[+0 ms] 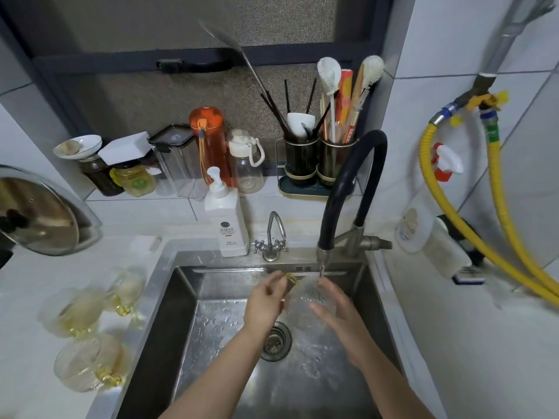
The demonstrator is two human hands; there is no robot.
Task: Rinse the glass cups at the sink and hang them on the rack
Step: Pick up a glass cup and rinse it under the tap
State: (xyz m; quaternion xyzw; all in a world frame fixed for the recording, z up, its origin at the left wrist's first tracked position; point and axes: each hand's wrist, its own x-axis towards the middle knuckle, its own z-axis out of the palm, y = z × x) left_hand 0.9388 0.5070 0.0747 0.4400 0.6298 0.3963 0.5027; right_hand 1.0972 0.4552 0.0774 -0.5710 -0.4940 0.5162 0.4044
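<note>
Three glass cups on the counter, along the sink's left rim, blurred. Both forearms reach into the steel sink over the drain. Left hand has its fingers pinched on the amber handle of a glass cup. Right hand cups its far side, fingers spread against the glass. Cup sits at the sink's back wall, under water from the black hose faucet. Soap bottle on the back rim, utensil holders on the ledge behind.
</note>
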